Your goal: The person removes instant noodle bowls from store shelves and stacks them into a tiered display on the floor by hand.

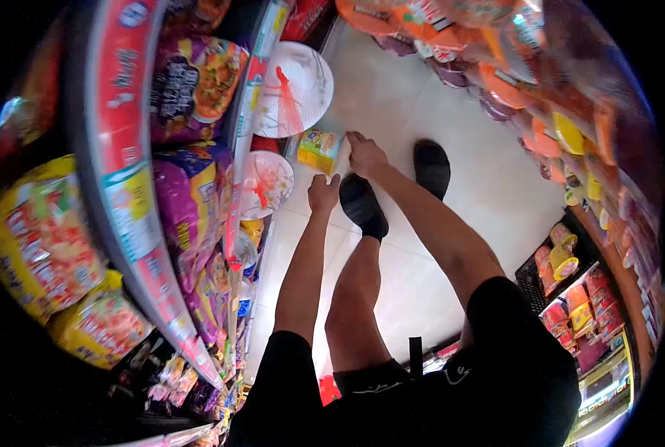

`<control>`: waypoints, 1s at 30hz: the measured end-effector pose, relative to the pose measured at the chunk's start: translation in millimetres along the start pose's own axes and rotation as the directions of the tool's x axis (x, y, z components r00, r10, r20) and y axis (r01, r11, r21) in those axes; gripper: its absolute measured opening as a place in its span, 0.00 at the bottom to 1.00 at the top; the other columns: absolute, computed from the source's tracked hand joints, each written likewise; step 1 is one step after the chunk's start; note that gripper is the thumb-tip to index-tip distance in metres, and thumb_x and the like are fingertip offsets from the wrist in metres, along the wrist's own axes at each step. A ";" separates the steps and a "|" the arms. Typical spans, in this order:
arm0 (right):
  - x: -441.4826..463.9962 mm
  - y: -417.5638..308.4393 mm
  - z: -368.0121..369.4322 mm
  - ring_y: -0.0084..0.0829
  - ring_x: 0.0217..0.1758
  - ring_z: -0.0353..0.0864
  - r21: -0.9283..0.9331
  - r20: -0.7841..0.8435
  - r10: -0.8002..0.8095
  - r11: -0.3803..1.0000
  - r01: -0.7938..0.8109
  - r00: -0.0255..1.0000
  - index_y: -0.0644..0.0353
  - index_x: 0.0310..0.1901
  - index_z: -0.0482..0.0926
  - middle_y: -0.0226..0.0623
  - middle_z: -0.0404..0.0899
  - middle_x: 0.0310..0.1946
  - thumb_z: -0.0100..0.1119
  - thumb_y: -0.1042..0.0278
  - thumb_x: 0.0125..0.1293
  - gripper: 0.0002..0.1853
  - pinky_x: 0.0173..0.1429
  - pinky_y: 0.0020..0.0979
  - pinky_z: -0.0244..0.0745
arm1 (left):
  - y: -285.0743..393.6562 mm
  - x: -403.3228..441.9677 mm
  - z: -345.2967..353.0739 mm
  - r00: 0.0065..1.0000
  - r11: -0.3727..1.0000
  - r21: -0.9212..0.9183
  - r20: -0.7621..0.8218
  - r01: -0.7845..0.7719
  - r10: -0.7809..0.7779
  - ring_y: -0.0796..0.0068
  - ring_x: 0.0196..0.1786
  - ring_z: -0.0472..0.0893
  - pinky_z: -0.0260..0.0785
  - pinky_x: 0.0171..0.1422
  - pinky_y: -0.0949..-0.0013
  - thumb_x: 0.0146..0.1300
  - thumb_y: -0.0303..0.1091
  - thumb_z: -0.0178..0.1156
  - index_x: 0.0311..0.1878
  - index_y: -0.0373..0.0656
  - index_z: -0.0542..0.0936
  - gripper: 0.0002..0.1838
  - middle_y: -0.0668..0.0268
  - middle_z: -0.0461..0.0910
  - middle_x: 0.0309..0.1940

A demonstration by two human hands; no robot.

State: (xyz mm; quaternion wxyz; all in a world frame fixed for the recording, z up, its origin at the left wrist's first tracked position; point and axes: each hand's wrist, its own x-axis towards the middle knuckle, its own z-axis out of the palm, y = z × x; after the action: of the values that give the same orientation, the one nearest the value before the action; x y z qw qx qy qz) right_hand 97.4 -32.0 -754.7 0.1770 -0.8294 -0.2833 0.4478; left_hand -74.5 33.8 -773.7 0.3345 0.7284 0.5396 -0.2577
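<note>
A small yellow and green printed package point(318, 150), pale along its right side, is low over the floor beside the bottom of the left-hand shelf. My left hand point(323, 194) is at its near edge, fingers curled and thumb raised against it. At its right side, the fingertips of my right hand point(367, 156) press together on the pale edge. The package sits between both hands; the fingers' far sides are hidden. Just beyond it leans a large white plate point(306, 93) with red ribbon-like material, and a smaller white plate point(276, 179) stands nearer.
Shelves with price strips point(127, 149) run along the left, holding purple noodle packs point(187, 216) and yellow noodle packs point(45, 238). Packaged goods point(511, 82) hang or stand along the right. A black crate point(530, 279) with cups is at the lower right. My feet in dark shoes point(362, 203) stand on pale tiles.
</note>
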 end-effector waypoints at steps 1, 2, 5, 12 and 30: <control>9.0 5.4 11.2 0.50 0.56 0.78 0.015 -0.042 -0.064 0.998 0.065 0.997 0.60 0.57 0.73 0.48 0.74 0.60 0.58 0.69 0.59 0.22 0.63 0.43 0.74 | -1.1 3.9 5.9 0.999 1.000 -0.028 -0.032 0.004 -0.005 0.47 0.50 0.82 0.72 0.56 0.54 0.60 0.53 0.64 0.48 0.35 0.79 0.27 0.44 0.82 0.43; 15.8 8.2 18.8 0.50 0.55 0.79 0.050 -0.044 -0.093 0.994 0.095 0.995 0.60 0.55 0.74 0.47 0.75 0.58 0.58 0.70 0.59 0.21 0.61 0.43 0.74 | -0.9 1.3 9.0 0.993 0.994 -0.103 -0.118 -0.020 0.008 0.47 0.47 0.83 0.73 0.54 0.53 0.61 0.50 0.64 0.47 0.37 0.77 0.24 0.46 0.83 0.41; 22.1 21.6 32.3 0.48 0.52 0.80 0.052 -0.005 -0.165 0.985 0.165 0.986 0.61 0.48 0.78 0.48 0.80 0.50 0.56 0.69 0.60 0.14 0.57 0.44 0.76 | 9.9 -16.5 4.8 0.978 0.962 -0.270 -0.191 0.028 -0.082 0.46 0.43 0.83 0.74 0.49 0.52 0.64 0.45 0.63 0.42 0.39 0.73 0.18 0.48 0.83 0.37; -73.6 -1.5 -39.2 0.50 0.45 0.81 -0.058 0.102 -0.052 0.997 0.058 0.993 0.62 0.35 0.80 0.52 0.81 0.36 0.58 0.61 0.60 0.12 0.50 0.46 0.75 | 5.4 -90.7 -16.6 0.888 0.910 -0.162 -0.336 -0.382 0.313 0.48 0.45 0.76 0.68 0.53 0.51 0.63 0.34 0.64 0.48 0.38 0.73 0.16 0.50 0.78 0.44; -488.2 -331.6 -415.3 0.25 0.27 0.73 0.432 -0.549 -0.239 0.739 0.517 0.801 0.65 0.33 0.73 0.37 0.74 0.23 0.58 0.62 0.71 0.14 0.32 0.31 0.69 | 219.3 -576.2 -454.1 0.622 0.509 -0.439 -0.734 -0.740 0.272 0.60 0.62 0.71 0.65 0.66 0.62 0.60 0.38 0.67 0.68 0.36 0.67 0.35 0.52 0.69 0.59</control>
State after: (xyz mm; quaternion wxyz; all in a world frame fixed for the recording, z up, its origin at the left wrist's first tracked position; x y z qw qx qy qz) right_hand 130.2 -97.8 -36.8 0.5645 -0.7423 -0.2558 0.2548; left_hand -21.8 -14.7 -11.2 0.4694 0.7100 0.4136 0.3233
